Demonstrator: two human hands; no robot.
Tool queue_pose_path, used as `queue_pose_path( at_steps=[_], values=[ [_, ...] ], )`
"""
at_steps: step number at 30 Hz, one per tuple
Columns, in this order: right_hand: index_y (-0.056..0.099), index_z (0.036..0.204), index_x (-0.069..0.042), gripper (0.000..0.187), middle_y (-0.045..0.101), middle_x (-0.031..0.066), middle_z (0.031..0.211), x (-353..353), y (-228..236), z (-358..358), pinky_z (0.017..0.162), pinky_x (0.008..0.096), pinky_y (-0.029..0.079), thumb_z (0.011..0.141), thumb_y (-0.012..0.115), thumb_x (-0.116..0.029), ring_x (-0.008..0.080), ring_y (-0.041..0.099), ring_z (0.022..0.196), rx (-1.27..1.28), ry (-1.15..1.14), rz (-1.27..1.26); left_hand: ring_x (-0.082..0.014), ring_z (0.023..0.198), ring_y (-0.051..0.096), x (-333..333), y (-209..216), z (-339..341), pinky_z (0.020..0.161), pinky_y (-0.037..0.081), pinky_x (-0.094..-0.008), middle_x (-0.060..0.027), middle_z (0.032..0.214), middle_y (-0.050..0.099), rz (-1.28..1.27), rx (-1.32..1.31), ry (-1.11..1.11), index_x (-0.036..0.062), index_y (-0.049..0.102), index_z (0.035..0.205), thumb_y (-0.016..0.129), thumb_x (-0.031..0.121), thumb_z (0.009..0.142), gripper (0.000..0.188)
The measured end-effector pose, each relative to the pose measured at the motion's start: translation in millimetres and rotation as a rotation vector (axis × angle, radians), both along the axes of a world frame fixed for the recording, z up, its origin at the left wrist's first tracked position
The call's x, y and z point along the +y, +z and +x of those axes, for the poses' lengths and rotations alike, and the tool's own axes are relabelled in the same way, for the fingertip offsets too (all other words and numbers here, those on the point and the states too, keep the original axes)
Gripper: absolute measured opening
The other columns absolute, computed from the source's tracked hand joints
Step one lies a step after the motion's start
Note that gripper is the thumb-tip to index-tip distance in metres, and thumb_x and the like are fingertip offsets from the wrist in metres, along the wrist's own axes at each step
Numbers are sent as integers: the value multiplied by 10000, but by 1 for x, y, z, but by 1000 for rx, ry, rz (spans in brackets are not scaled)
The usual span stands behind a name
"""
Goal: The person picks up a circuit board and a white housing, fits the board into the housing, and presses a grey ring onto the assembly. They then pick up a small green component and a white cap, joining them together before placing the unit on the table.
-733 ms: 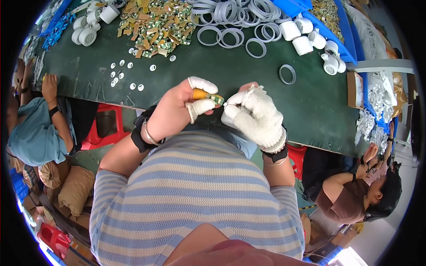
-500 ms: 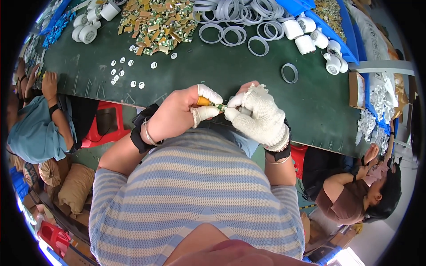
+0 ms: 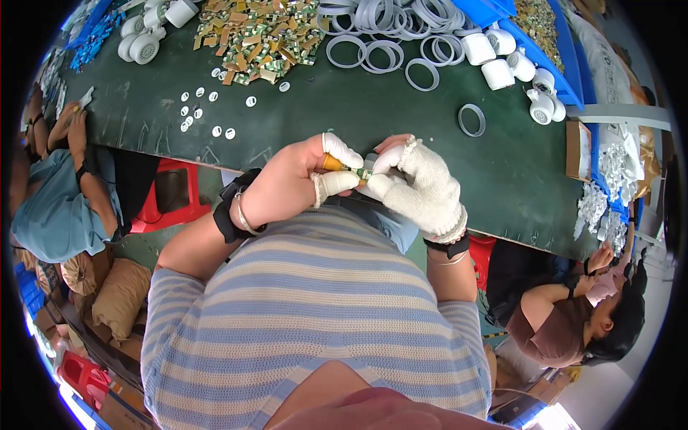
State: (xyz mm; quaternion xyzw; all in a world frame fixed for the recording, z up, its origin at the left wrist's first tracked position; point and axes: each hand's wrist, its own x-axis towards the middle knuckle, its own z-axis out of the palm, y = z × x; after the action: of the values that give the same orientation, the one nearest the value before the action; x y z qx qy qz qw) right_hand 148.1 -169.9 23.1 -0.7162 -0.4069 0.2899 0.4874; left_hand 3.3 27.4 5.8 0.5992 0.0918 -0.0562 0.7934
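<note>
My left hand (image 3: pixel 283 179), with white coverings on thumb and fingertip, pinches a small green circuit board (image 3: pixel 365 174) just above the table's near edge. An orange-yellow piece (image 3: pixel 332 163) shows between its fingers; I cannot tell whether it is part of the board. At the board's other end, my right hand (image 3: pixel 426 188) in a white knitted glove closes its thumb and fingers on it. Something pale and partly hidden shows between the two hands. Several round white stickers or discs (image 3: pixel 217 132) lie beyond my left hand. One grey ring (image 3: pixel 471 120) lies apart, beyond my right hand.
A heap of circuit boards (image 3: pixel 261 39), a pile of grey rings (image 3: pixel 383 54) and white round-headed housings (image 3: pixel 496 72) cover the far side of the green table (image 3: pixel 344 107). Blue bins (image 3: pixel 552 82) stand at right. Co-workers sit on both sides; a red stool (image 3: pixel 172 197) is at left.
Both my hands keep their hold on the circuit board, with only a slight shift of the fingers. The co-worker's hands at left have moved, and a pale piece shows by them.
</note>
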Motion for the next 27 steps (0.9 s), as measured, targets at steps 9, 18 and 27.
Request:
queue_pose_path(
  at_steps=[9,18,27],
  values=[
    [697,923,-54,136,669,64,1002,0,-9,10,793,313,507,826,793,-58,202,641,953,1,118,49,-159,1046,717,2,-2,-2,866,584,-287,-85,1114,722,-45,29,-37,20,606,1184,690,5,996,207],
    [672,908,-30,156,660,83,1009,1,-4,10,862,338,507,843,808,-69,221,625,1045,135,191,51,-127,1005,704,0,-1,-2,877,569,-273,-85,1098,745,-132,50,-89,8,616,1204,688,48,1010,211],
    [647,905,-32,147,659,104,1039,3,-2,10,914,370,501,857,780,-69,248,623,1067,178,205,40,-156,1025,714,-4,-2,-5,894,582,-296,-88,1094,730,-10,-51,-12,15,615,1182,669,-5,1006,186]
  ],
)
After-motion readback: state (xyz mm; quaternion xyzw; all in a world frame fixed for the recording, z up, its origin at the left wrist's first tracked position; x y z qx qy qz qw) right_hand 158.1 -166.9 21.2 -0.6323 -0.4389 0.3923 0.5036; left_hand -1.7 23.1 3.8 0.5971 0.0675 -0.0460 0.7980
